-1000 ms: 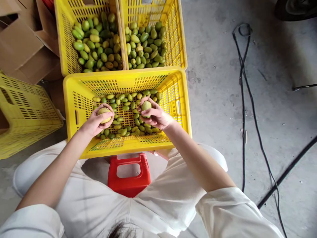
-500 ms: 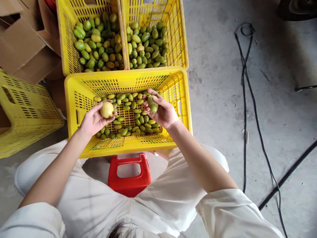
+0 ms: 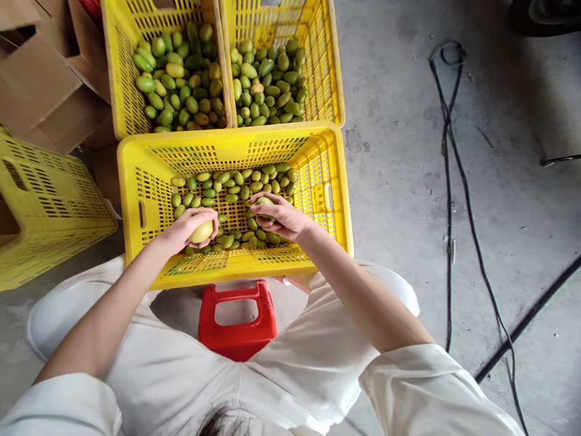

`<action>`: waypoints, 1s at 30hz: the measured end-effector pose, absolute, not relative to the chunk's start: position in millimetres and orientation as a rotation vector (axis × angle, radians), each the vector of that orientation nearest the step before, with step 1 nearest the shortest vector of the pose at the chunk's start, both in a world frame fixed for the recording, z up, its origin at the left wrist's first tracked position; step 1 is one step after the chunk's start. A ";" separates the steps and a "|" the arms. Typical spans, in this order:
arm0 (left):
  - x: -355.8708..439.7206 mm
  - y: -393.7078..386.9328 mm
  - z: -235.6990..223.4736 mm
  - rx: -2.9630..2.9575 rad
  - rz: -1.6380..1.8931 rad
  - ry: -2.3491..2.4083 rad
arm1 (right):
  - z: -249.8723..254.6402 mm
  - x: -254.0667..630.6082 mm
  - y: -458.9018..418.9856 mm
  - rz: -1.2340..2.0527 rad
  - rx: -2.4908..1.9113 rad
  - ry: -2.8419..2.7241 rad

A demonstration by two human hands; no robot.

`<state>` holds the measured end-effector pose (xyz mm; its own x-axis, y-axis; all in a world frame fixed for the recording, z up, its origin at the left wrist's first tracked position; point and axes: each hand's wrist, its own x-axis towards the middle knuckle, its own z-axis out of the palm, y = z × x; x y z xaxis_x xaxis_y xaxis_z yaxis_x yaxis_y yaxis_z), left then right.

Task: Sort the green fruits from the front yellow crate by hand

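My left hand (image 3: 193, 228) is closed around a round, pale yellow fruit (image 3: 201, 232) over the left part of the near yellow crate (image 3: 231, 277). Over the crate's right half, my right hand (image 3: 281, 217) grips a green fruit (image 3: 263, 206), partly covered by the fingers. Below both hands, small oval green and yellowish fruits (image 3: 229, 178) are spread across the crate's slotted floor. The hands are apart from each other, and some of the fruits lie hidden under them.
Two yellow crates (image 3: 227, 115) of larger green and yellow fruits adjoin the far side. Another yellow crate (image 3: 59, 200) and cardboard boxes (image 3: 40, 85) are on the left. A red plastic stool (image 3: 236, 342) sits between my legs. Black cable (image 3: 449, 181) lies on the concrete floor at right.
Both hands have turned over from palms up and moved lower in the picture, the right also leftward. Each still holds its fruit. Fruits at the crate's far right corner have come into view.
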<state>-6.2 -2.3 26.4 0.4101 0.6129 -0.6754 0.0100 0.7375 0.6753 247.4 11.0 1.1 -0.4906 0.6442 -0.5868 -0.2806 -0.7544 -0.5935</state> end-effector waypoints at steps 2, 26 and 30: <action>-4.9 2.0 28.2 0.567 0.542 1.156 | 1.6 250.7 15.2 2.125 -1.204 -0.568; -11.6 -2.2 7.1 0.476 0.355 1.120 | 1.1 243.9 10.1 2.276 -1.209 -0.607; -8.1 3.2 13.6 0.327 0.618 1.164 | 4.9 247.7 18.8 2.179 -1.112 -0.485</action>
<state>-8.1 3.2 13.6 0.2574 0.6078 -0.7512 -0.2823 0.7908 0.5431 247.7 18.8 4.9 -0.4398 0.6832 -0.5829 -0.3717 -0.7294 -0.5744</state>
